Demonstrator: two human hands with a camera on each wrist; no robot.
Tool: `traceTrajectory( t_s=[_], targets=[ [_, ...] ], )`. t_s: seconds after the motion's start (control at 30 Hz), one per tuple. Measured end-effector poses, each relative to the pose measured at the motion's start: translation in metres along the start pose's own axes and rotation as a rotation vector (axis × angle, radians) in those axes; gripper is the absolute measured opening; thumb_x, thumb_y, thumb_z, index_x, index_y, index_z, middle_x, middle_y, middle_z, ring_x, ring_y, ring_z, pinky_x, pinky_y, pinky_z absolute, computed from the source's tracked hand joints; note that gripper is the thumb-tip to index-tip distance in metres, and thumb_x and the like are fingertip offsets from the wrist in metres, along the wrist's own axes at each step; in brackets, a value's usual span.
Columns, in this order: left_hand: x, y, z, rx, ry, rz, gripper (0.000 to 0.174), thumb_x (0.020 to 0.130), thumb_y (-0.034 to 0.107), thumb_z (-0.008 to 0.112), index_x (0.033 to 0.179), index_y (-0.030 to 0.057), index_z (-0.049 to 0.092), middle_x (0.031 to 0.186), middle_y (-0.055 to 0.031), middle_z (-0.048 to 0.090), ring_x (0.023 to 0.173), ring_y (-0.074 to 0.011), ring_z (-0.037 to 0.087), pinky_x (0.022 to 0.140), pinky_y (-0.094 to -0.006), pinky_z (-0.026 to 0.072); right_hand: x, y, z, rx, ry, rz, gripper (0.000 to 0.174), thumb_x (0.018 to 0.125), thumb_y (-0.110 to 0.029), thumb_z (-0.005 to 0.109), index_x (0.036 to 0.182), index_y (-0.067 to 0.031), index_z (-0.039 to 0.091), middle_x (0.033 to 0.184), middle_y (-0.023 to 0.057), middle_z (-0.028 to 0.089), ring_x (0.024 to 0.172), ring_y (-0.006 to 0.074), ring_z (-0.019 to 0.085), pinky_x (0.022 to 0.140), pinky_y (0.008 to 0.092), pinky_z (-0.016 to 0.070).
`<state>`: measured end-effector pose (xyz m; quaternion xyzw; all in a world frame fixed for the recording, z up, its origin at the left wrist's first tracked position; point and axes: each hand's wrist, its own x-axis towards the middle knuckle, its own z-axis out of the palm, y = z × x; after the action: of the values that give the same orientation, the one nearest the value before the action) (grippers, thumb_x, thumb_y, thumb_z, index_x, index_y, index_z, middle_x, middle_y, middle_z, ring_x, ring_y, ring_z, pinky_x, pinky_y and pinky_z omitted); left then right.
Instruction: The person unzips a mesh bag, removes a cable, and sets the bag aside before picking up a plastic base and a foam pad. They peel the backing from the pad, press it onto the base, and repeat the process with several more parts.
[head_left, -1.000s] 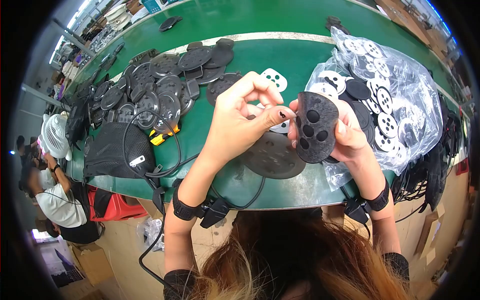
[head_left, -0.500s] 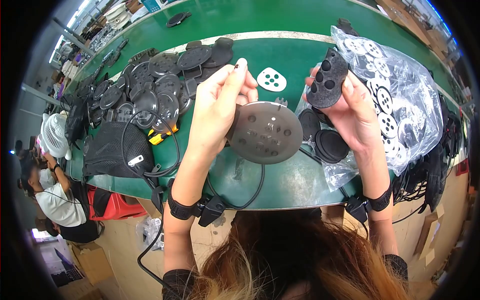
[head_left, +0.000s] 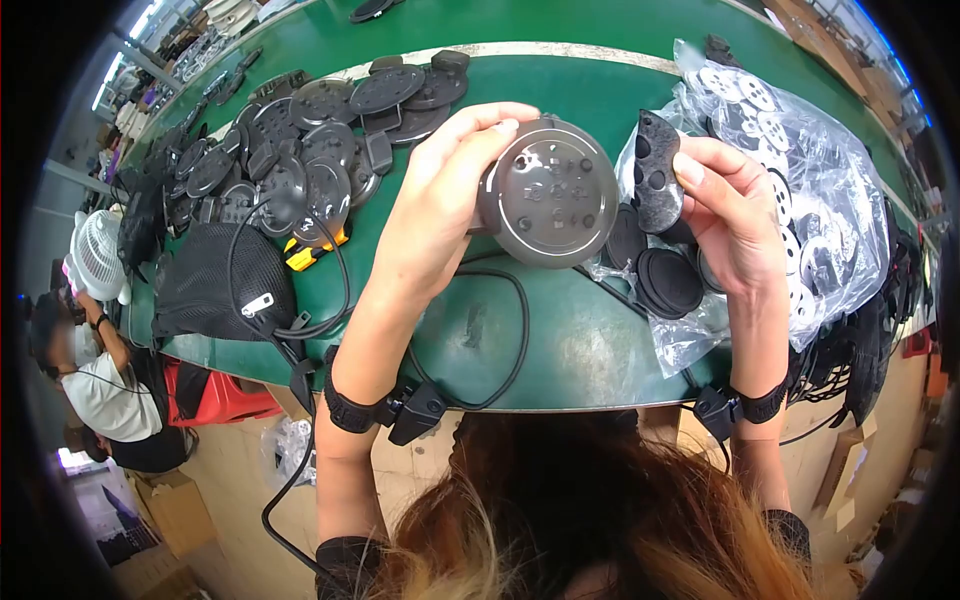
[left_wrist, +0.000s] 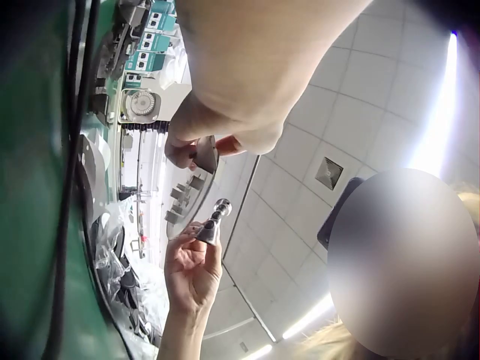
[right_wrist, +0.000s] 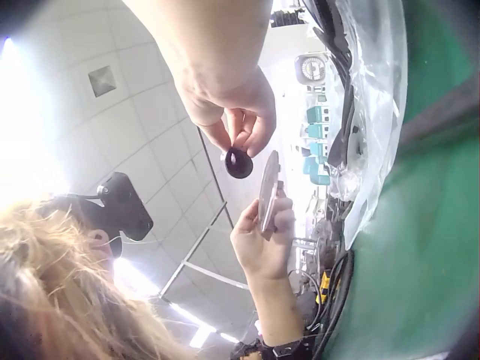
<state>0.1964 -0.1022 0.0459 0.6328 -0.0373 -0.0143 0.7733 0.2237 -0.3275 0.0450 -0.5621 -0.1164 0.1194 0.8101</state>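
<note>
My left hand (head_left: 432, 205) grips a round, dark translucent plastic disc (head_left: 555, 195) by its left edge, lifted above the table with its moulded face toward the head camera. To its right, my right hand (head_left: 742, 220) pinches a black pad (head_left: 657, 172) with several holes, curved in the fingers. In the right wrist view the pad (right_wrist: 238, 163) appears as a dark loop under the fingertips, apart from the disc (right_wrist: 268, 193), which is seen edge-on. Black round pads (head_left: 668, 282) lie stacked just below the right hand.
Similar dark discs (head_left: 325, 150) are heaped at the back left, near a yellow-handled tool (head_left: 302, 256) and a black mesh pouch (head_left: 222, 282). A clear plastic bag (head_left: 850, 210) of white holed pieces spreads at right. A loose cable (head_left: 522, 350) loops across the table front.
The left hand has picked the disc up off the table and raised it. The right hand has carried the black pad away to the right, and the pad is now more curved.
</note>
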Motion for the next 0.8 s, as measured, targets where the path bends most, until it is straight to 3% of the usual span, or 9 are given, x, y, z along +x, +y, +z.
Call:
traceTrajectory(
  t_s=[0.1,0.13,0.23,0.43,0.67,0.8],
  targets=[
    [-0.001,-0.001,0.001,-0.196,-0.092,0.009,0.03,0.089,0.012,0.045,0.115,-0.0017,0.051,0.096,-0.005,0.058,0.088,-0.0077,0.054,0.078,-0.0219,0.0438,-0.001,-0.002,0.0,-0.066,-0.016,0.014,0.019,0.078,-0.008,0.068,0.094,0.0013,0.065,0.081,0.0036,0.063,0.069,0.0074,0.055,0.064,0.0203,0.0445],
    [-0.001,-0.001,0.0,-0.174,-0.128,0.019,0.035,0.088,0.009,0.042,0.122,-0.0016,0.046,0.105,-0.006,0.055,0.094,-0.0088,0.052,0.082,-0.0223,0.0419,-0.001,-0.002,0.0,-0.097,-0.027,0.012,0.018,0.078,-0.008,0.067,0.093,0.0017,0.065,0.081,0.0041,0.063,0.069,0.0077,0.055,0.064,0.0204,0.0448],
    [-0.005,0.0,0.007,-0.191,-0.151,0.066,0.037,0.088,0.009,0.044,0.123,-0.0017,0.045,0.107,-0.0067,0.053,0.096,-0.009,0.05,0.084,-0.0229,0.0407,-0.002,-0.001,0.004,-0.171,0.015,-0.015,0.017,0.077,-0.007,0.067,0.091,0.0018,0.065,0.079,0.0045,0.063,0.068,0.008,0.056,0.064,0.0207,0.0448],
    [-0.007,-0.003,0.009,-0.067,-0.175,0.124,0.047,0.084,0.006,0.047,0.129,-0.0048,0.037,0.104,-0.0081,0.055,0.094,-0.0111,0.054,0.082,-0.0227,0.0436,-0.004,-0.005,0.006,-0.243,0.0,-0.091,0.011,0.076,-0.005,0.065,0.085,0.0011,0.065,0.077,0.0039,0.062,0.067,0.0072,0.056,0.06,0.0204,0.0434],
    [-0.009,-0.005,0.012,-0.019,-0.142,0.177,0.042,0.084,0.0,0.049,0.126,-0.0037,0.041,0.099,-0.0058,0.055,0.089,-0.0086,0.054,0.078,-0.0215,0.0443,-0.006,-0.008,0.005,-0.254,-0.018,-0.05,0.008,0.076,-0.006,0.065,0.081,-0.0001,0.064,0.075,0.0023,0.061,0.066,0.006,0.055,0.059,0.0196,0.0425],
    [-0.01,-0.007,0.011,-0.126,-0.051,0.17,0.035,0.081,-0.004,0.053,0.116,-0.003,0.048,0.089,-0.0046,0.057,0.08,-0.006,0.054,0.073,-0.0194,0.0445,-0.003,-0.003,-0.002,-0.134,-0.038,-0.053,0.006,0.076,-0.006,0.065,0.079,-0.0005,0.063,0.073,0.0012,0.06,0.065,0.0054,0.054,0.057,0.0193,0.0417]
  ],
)
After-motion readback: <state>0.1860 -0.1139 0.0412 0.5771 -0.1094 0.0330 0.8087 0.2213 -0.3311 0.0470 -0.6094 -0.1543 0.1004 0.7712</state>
